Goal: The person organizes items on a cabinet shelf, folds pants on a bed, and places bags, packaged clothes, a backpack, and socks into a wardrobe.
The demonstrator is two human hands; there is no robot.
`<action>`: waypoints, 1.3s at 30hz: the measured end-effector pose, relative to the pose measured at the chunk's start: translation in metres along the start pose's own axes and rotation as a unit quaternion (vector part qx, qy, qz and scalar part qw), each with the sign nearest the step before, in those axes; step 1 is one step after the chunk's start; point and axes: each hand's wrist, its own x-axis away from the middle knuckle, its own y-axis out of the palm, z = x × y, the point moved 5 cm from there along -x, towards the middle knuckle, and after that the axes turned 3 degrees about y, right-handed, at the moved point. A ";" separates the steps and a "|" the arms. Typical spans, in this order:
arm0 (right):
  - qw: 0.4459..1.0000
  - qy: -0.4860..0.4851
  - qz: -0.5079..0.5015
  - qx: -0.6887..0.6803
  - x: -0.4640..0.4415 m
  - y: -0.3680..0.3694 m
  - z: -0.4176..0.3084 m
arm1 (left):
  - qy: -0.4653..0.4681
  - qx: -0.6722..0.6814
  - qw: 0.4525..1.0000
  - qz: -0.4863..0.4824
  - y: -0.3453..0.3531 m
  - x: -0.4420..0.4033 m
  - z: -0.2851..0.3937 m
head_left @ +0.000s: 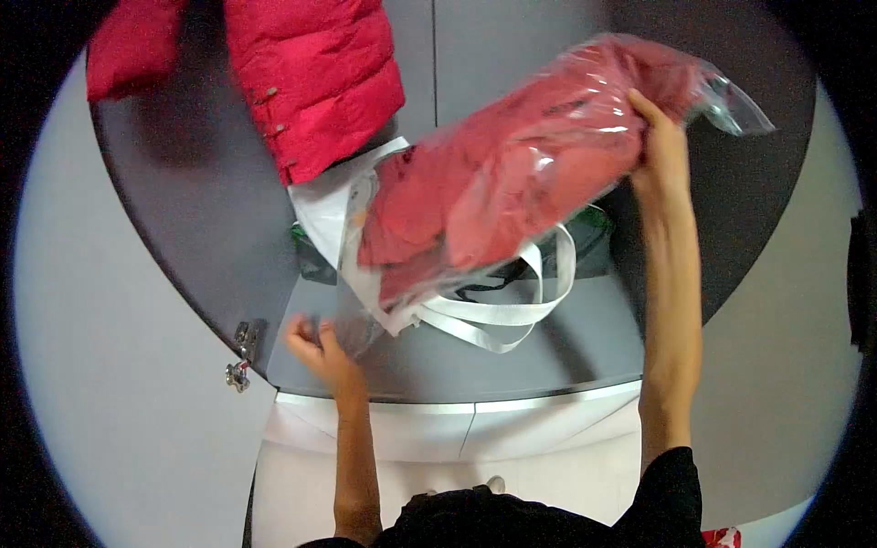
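Observation:
A clear plastic bag with folded red fabric inside (521,173) slants across the middle of the view, raised above a grey shelf (575,352). My right hand (658,146) grips its upper right end, the thumb lying over the plastic. Near the bag's lower left end, my left hand (320,352) has its fingers curled at the loose clear plastic edge; blur hides how firmly it holds this. Behind and below the bundle lies a white bag (324,215), partly covered, with white straps (493,315) looping out to the right.
A red quilted jacket (320,87) hangs at the upper left inside the cabinet. Dark bags with green edging (594,242) lie at the back of the shelf. An open door with a metal hinge (239,370) stands at left; white drawer fronts (384,429) are below.

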 end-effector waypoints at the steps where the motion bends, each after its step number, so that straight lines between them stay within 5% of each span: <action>1: 0.999 -0.015 0.011 0.038 0.005 -0.003 -0.007 | -0.194 0.075 0.977 -0.040 -0.011 0.002 -0.049; 3: 0.998 -0.023 0.007 0.054 0.007 -0.015 -0.020 | -0.365 0.233 0.894 -0.116 0.003 0.020 -0.077; 8: 0.987 -0.034 -0.004 0.158 0.030 -0.018 -0.078 | -0.466 0.375 0.745 -0.295 0.051 0.027 0.026; 12: 0.979 -0.015 0.036 0.202 0.053 -0.028 -0.105 | -0.555 0.377 0.617 -0.412 0.075 0.092 0.016; 15: 0.972 -0.017 0.067 0.224 0.049 -0.041 -0.109 | -0.603 0.389 0.566 -0.405 0.093 0.143 0.030; 16: 0.950 -0.092 0.054 0.292 0.050 -0.037 -0.112 | -0.607 0.391 0.561 -0.406 0.101 0.150 0.032; 21: 0.929 -0.076 0.019 0.361 0.034 -0.050 -0.103 | -0.613 0.442 0.491 -0.434 0.146 0.181 0.024; 26: 0.930 -0.006 -0.033 0.366 -0.002 -0.091 -0.069 | -0.580 0.430 0.537 -0.437 0.174 0.185 0.016; 33: 0.907 0.047 0.089 0.408 0.022 -0.123 -0.032 | -0.637 0.447 0.498 -0.382 0.167 0.204 0.009; 35: 0.896 0.061 0.147 0.416 0.024 -0.133 -0.033 | -0.619 0.458 0.534 -0.349 0.156 0.197 0.020; 37: 0.919 0.113 0.038 0.375 0.027 -0.145 -0.019 | -0.631 0.439 0.562 -0.305 0.149 0.191 0.020; 39: 0.925 0.187 0.030 0.328 0.035 -0.160 -0.013 | -0.596 0.421 0.622 -0.283 0.131 0.171 0.026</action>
